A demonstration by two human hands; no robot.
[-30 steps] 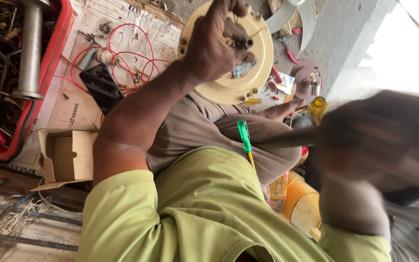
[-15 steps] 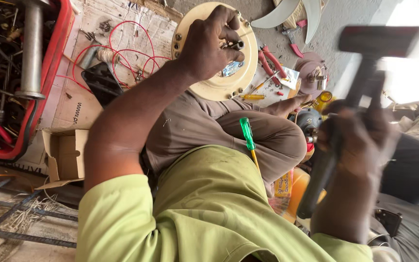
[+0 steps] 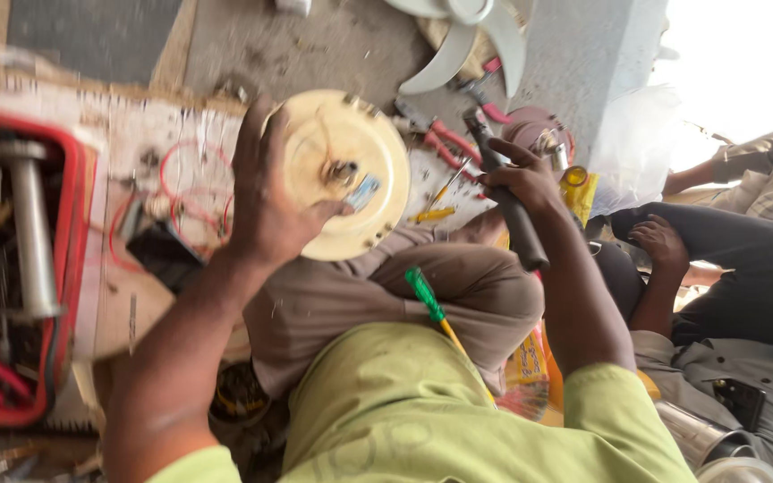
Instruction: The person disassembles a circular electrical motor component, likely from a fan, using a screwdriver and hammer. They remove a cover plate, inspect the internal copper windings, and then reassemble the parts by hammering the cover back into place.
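We have our left hand (image 3: 270, 201) spread over the cream round motor cover (image 3: 351, 170), fingers apart and curled round its rim, thumb pressed onto the face near the metal hub (image 3: 342, 172) at the centre. The disc sits tilted above our lap, over the brown trousers (image 3: 386, 304), with nothing else under it that we can see. Our right hand (image 3: 521, 179) is clamped tight round the dark handle of a hammer (image 3: 512, 206), its head up near the red-handled pliers (image 3: 445, 139) on the floor.

The risks as we judge them: our thumb lies very close to the hub, so a blow that lands off centre could catch it. The cover is held by one hand only, and a knock on one side could tip it or slip it out of our grip onto our knee. It looks like thin plastic, and a hard strike near the rim could crack it.

A green-handled screwdriver (image 3: 427, 300) rests loose on our thigh and could roll off. Another person's hand (image 3: 659, 241) rests just beyond our right arm, close to any wide swing.
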